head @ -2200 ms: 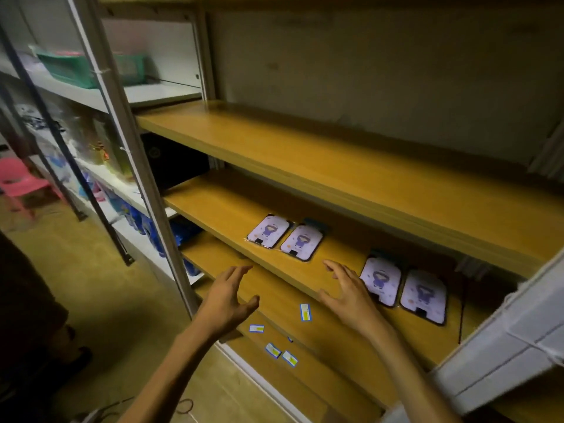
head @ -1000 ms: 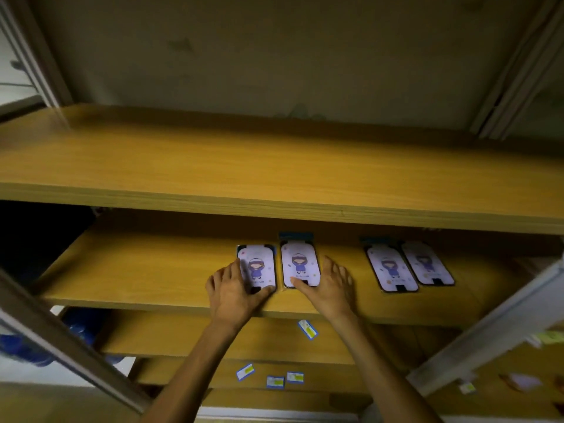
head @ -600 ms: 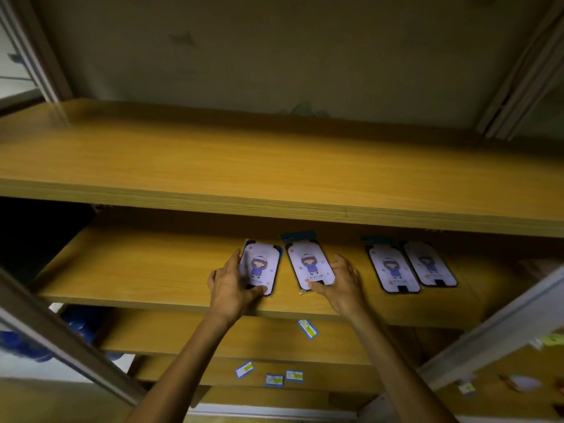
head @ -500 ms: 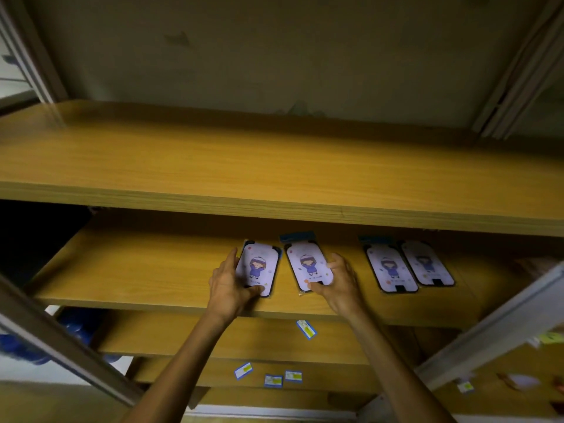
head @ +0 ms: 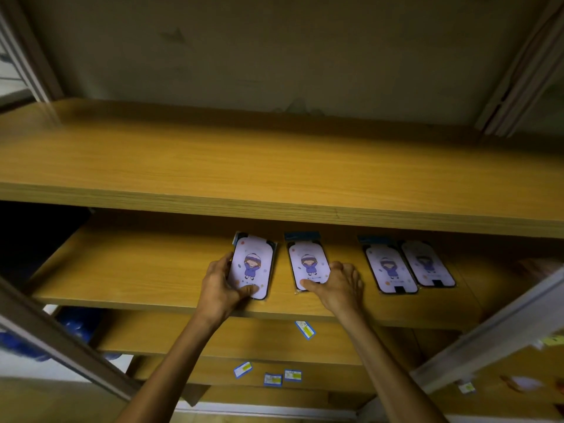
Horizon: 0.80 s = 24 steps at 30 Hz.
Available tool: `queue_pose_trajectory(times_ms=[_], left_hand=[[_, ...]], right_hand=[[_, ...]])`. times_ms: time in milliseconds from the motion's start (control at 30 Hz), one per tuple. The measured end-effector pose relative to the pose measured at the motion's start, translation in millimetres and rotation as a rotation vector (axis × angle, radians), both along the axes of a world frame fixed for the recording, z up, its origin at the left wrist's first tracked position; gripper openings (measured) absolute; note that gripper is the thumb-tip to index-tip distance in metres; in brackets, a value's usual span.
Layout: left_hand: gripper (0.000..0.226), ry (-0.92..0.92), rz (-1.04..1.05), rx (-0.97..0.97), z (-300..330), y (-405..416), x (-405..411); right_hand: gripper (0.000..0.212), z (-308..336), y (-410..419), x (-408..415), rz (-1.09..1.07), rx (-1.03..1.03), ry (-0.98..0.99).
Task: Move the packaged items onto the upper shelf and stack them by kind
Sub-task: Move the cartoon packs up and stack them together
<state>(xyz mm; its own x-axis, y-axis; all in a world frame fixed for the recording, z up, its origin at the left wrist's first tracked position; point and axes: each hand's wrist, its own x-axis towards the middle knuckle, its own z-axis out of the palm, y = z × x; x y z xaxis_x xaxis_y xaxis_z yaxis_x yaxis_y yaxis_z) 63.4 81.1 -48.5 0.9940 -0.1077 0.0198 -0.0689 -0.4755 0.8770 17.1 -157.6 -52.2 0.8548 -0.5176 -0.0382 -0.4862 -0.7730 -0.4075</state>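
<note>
We see the bare wooden upper shelf (head: 274,166) above the middle shelf (head: 137,270), where four lilac packaged phone cases with a cartoon figure lie. Our left hand (head: 219,288) grips the left case (head: 251,267); our right hand (head: 338,285) pinches its neighbour (head: 308,264), with two more cases (head: 409,267) lying beside

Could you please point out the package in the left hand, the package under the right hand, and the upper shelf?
Left package (head: 252,265): head view, on its printed face.
Right package (head: 309,264): head view, on its printed face.
Upper shelf (head: 244,160): head view, on its bare top.
</note>
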Motion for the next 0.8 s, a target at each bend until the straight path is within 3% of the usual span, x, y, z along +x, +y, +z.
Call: queue_pose_trajectory(times_ms=[233, 400, 633, 800], left_hand=[[0.088, 0.046, 0.004, -0.123, -12, 0, 2], [0.087, 0.082, -0.007, -0.147, -12, 0, 3], [0.087, 0.075, -0.004, -0.153, -12, 2, 2], [0.088, 0.073, 0.0, -0.164, -12, 2, 2]], right_hand=[[0.077, 1, -3, 5, -0.009, 0.141, -0.045], [0.098, 3, -6, 7, -0.011, 0.175, 0.034], [0.081, 7, -10, 7, -0.017, 0.253, 0.03], [0.064, 0, -10, -1, 0.017, 0.314, -0.092]])
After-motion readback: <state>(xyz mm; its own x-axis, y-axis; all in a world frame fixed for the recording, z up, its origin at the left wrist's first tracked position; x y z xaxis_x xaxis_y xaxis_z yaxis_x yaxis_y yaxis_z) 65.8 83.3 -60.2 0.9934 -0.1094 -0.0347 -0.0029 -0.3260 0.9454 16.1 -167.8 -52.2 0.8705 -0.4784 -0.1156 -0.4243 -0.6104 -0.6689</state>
